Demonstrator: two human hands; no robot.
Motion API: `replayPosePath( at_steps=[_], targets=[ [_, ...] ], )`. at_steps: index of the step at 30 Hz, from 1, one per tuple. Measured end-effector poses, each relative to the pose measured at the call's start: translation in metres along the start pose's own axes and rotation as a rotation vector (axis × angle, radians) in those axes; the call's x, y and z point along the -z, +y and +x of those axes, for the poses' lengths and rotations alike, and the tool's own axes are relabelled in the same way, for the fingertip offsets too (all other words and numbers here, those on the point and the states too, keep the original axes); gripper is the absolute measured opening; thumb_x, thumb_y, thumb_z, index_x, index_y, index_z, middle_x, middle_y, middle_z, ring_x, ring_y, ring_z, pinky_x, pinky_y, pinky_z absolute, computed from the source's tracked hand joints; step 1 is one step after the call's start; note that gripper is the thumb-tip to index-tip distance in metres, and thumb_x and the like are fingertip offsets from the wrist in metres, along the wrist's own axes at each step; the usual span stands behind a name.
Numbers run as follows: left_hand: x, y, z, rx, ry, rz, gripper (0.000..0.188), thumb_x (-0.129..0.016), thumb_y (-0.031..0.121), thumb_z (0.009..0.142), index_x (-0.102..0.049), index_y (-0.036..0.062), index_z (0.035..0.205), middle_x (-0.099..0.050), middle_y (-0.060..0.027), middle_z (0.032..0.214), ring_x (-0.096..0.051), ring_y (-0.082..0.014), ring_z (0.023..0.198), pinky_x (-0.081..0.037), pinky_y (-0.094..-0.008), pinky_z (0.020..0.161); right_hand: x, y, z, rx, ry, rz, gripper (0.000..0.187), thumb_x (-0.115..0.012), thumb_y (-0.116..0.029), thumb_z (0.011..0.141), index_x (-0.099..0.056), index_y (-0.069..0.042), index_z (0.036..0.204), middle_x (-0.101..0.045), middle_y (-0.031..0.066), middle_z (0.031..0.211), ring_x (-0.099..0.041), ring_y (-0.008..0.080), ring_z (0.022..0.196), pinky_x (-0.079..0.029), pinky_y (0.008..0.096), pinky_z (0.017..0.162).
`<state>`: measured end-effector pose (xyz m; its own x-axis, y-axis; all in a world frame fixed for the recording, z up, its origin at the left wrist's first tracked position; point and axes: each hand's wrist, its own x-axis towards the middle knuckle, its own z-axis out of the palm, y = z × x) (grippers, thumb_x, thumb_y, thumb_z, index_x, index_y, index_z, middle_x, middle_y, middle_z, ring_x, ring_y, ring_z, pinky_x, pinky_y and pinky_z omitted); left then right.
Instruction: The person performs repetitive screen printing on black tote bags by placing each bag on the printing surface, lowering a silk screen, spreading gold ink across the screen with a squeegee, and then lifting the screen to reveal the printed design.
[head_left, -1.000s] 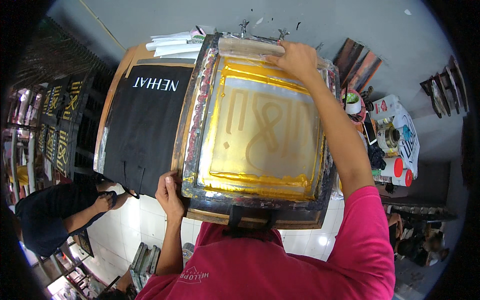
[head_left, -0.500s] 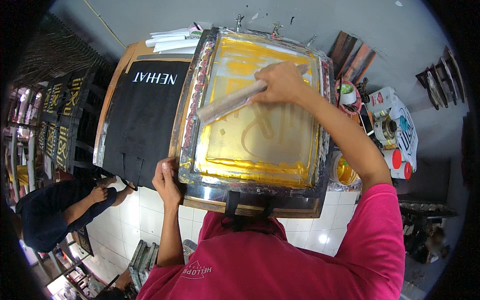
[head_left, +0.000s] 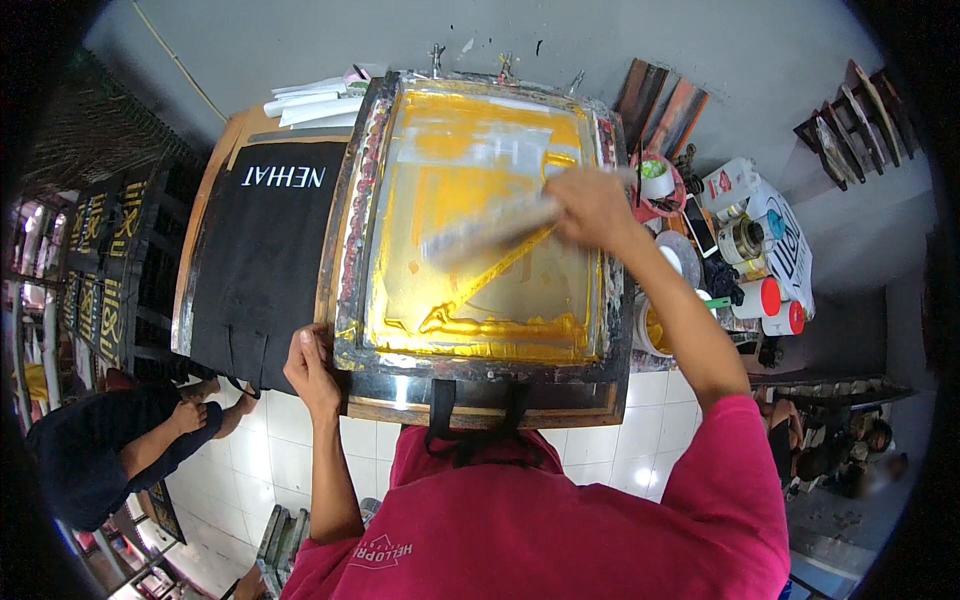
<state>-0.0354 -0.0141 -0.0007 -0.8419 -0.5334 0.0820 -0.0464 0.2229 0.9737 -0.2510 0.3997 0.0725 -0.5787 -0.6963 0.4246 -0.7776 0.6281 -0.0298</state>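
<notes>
A screen-printing frame (head_left: 352, 215) lies in front of me, its mesh smeared with gold-yellow ink (head_left: 500, 328). My right hand (head_left: 592, 208), blurred by motion, is closed round a long squeegee (head_left: 485, 232) slanting over the mesh. I cannot tell whether the squeegee touches the mesh. A diagonal line of ink runs below it, with a thicker band along the near side. My left hand (head_left: 312, 372) has its fingers curled at the frame's near left corner. Black straps (head_left: 442, 408) hang over the near edge of the board under the frame.
Left of the frame, a black cloth bag (head_left: 265, 265) with white lettering lies on a board. Rolled papers (head_left: 318, 108) are behind it. To the right stand an ink tub (head_left: 652, 330), red-lidded jars (head_left: 768, 297) and a phone (head_left: 700, 224). Another person (head_left: 120, 445) is at the left.
My view has shifted, moving the frame leftward in it. The squeegee has moved right and nearer across the mesh, and a diagonal ink line now shows. My left hand stays at the corner.
</notes>
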Motion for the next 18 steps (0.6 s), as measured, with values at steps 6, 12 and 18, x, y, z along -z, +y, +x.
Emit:
replayPosePath(
  at_steps=[6,12,18],
  targets=[
    [0.001,0.007,0.002,-0.010,-0.013,0.052,0.048,-0.047,0.035,0.109,-0.068,-0.0061,0.097,-0.042,0.0042,0.070,-0.037,-0.0068,0.065,-0.030,-0.0261,0.058,-0.027,0.086,0.078,-0.195,0.044,-0.184,0.045,-0.075,-0.052,0.080,-0.069,-0.011,0.099,-0.072,0.0125,0.099,-0.069,0.0355,0.095,-0.054,0.0497,0.078],
    [0.004,-0.006,0.003,0.018,-0.009,0.007,0.049,-0.046,0.036,0.109,-0.069,-0.0064,0.097,-0.045,0.0035,0.070,-0.040,-0.0072,0.066,-0.032,-0.0250,0.059,-0.027,0.076,0.116,-0.438,-0.167,-0.312,0.068,-0.066,-0.074,0.080,-0.072,-0.009,0.099,-0.073,0.0149,0.081,-0.072,0.0375,0.078,-0.056,0.0499,0.067],
    [0.007,0.001,0.000,0.044,-0.041,0.025,0.050,-0.046,0.037,0.110,-0.069,-0.0059,0.100,-0.053,0.0012,0.072,-0.044,-0.0070,0.067,-0.034,-0.0243,0.060,-0.033,0.019,0.097,-0.631,-0.208,-0.332,0.072,-0.065,-0.075,0.080,-0.072,-0.007,0.101,-0.075,0.0167,0.084,-0.073,0.0371,0.080,-0.057,0.0516,0.068]
  ],
)
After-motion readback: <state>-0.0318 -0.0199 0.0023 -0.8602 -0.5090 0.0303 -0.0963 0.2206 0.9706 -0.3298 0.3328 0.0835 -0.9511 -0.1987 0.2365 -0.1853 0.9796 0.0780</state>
